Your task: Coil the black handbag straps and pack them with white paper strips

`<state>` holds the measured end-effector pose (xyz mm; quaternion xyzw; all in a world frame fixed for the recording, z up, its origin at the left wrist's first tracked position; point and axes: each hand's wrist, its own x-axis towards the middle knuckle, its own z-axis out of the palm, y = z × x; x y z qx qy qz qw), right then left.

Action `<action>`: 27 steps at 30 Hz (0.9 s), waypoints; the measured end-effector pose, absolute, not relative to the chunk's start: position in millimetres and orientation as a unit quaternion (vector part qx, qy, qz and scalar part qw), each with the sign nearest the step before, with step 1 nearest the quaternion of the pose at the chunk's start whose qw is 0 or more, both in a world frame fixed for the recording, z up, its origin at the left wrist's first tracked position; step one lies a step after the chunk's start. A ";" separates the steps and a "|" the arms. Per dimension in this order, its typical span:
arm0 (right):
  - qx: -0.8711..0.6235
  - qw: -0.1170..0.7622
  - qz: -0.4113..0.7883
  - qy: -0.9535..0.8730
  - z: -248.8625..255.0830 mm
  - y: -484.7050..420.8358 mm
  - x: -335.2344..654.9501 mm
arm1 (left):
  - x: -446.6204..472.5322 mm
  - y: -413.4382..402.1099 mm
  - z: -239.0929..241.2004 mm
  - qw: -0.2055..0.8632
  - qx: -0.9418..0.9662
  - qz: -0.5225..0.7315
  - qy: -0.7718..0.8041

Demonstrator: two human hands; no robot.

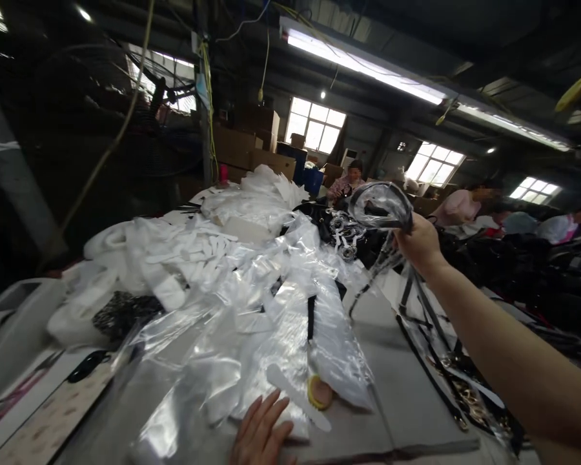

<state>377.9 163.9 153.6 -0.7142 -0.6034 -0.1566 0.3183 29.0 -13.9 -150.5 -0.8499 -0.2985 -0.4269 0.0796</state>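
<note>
Your left hand (261, 433) lies flat, fingers spread, on the crinkled clear plastic bags (271, 323) covering the grey worktable (407, 387). Beyond those bags, your right hand (419, 245) is raised, fist clenched around a plastic-wrapped black belt (382, 206).

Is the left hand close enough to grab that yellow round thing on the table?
Probably yes. The left hand rests flat on clear plastic bags, and the yellow round thing lies just beside it, uncovered, nothing between.

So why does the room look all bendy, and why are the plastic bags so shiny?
Head view: the wide lens bends the ceiling light tubes and beams; those tubes and the windows glare white and glint off the clear plastic bags; the left side stays dark.
</note>
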 end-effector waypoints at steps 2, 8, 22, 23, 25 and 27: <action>-0.706 0.325 -0.105 -0.621 141.5 161.9 344.7 | 18.2 -15.6 -145.7 0.088 -0.845 -0.444 -0.286; -0.716 0.224 0.148 -0.645 79.3 161.0 294.7 | -17.7 -38.5 -119.4 0.049 -0.843 -0.399 -0.358; -0.806 0.270 0.168 -0.500 54.9 86.7 308.9 | -44.4 -47.4 -105.0 -0.126 -0.788 -0.426 -0.426; -0.807 0.298 0.172 -0.480 57.1 81.8 312.7 | -43.9 -47.2 -103.6 -0.137 -0.787 -0.428 -0.422; -0.798 0.358 0.202 -0.441 65.5 71.6 318.5 | -42.9 -47.0 -102.1 -0.155 -0.788 -0.430 -0.412; -0.771 0.404 0.264 -0.415 77.1 58.1 318.8 | -41.5 -46.7 -100.1 -0.172 -0.788 -0.431 -0.404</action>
